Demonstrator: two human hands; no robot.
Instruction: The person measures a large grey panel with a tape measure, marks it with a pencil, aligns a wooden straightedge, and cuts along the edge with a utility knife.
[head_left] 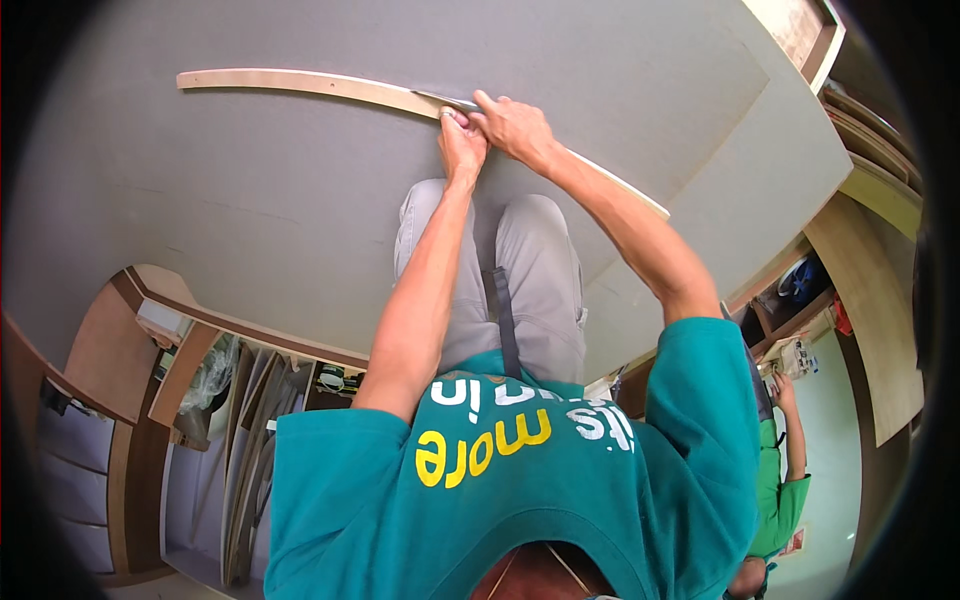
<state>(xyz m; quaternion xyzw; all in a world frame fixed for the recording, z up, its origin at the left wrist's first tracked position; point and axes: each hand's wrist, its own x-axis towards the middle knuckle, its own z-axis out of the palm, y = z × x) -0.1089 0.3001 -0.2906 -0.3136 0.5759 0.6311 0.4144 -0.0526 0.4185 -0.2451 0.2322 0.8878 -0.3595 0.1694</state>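
Observation:
A long, narrow wooden strip [300, 82] lies across the grey surface in front of my knees, from the far left toward the right. Near its middle, my left hand [463, 145] is closed on it, the fingers partly hidden. Just beside, my right hand [515, 128] is closed around a thin, pointed knife blade [445, 99], whose tip points left along the strip's upper edge. The handle end is covered by my fingers. Both hands nearly touch. Past my right forearm, the strip's right end [640, 195] shows.
Around me stretches a wide grey board surface [250, 170]. Wooden shelving [130, 350] with upright panels [255, 450] stands at the lower left. Curved wooden sheets [870, 290] lean at the right. Another person in a green shirt [785, 505] stands at the lower right.

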